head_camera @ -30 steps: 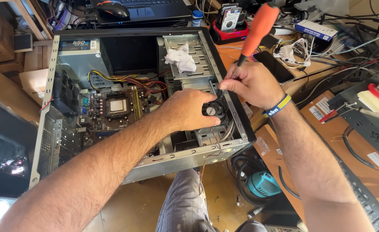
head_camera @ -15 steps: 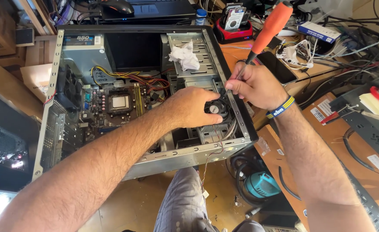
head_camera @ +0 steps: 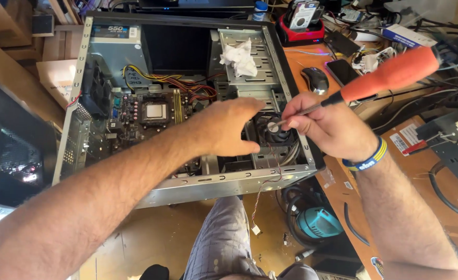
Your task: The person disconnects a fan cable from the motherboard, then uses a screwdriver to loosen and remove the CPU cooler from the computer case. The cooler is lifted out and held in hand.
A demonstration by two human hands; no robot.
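An open desktop computer case (head_camera: 223, 184) lies on its side in front of me. My right hand (head_camera: 327, 124) grips a screwdriver (head_camera: 390, 75) with an orange handle; its tip sits over a black fan with a heatsink (head_camera: 275, 132) in the case's right part. My left hand (head_camera: 229, 127) hovers flat beside that fan, fingers spread, holding nothing. The motherboard with a bare processor (head_camera: 155, 111) lies to the left. A crumpled white cloth (head_camera: 240, 58) rests on the drive cage.
A black mouse (head_camera: 316, 79) and a phone (head_camera: 343, 71) lie on the wooden desk to the right, among tangled cables. A teal and black device (head_camera: 317, 223) sits on the floor below. My knee (head_camera: 223, 238) is under the case edge.
My left hand has let go of the fan and opened, pulling back to the left. My right hand has tilted the screwdriver handle lower and further right. The view has shifted closer.
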